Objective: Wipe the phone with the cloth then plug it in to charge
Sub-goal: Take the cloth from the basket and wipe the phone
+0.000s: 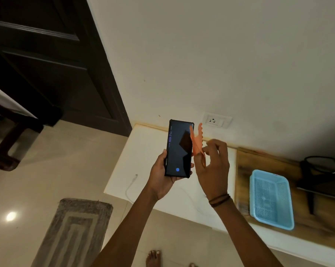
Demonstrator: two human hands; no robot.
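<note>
- Bare feet (153, 258) at bottom edge, on pale tiled floor (53, 157); grey patterned mat (74, 232) lies to their left.
- Left hand (161, 178) clamped on phone (179, 148), gripping its lower half, thumb along left edge, fingers wrapped round the right.
- Phone held upright over the white counter (149, 151), not touching it. Dark case, screen lit dim: blue digits down the left side, small round blue icon near the bottom, dark reflection across the glass.
- Right hand (213, 166) pinches a small orange cloth (196, 143) between fingertips; cloth stands up with a scalloped edge, against the phone's right edge. Dark bands on that wrist.
- White charging cable (131, 185) lies on the counter below-left of the phone, its plug end free.
- Wall socket (216, 120) sits just above the counter's back edge.
- Light blue mesh basket (270, 199) on a wooden board (243, 170) to the right; interior blurred, contents cannot be made out.
</note>
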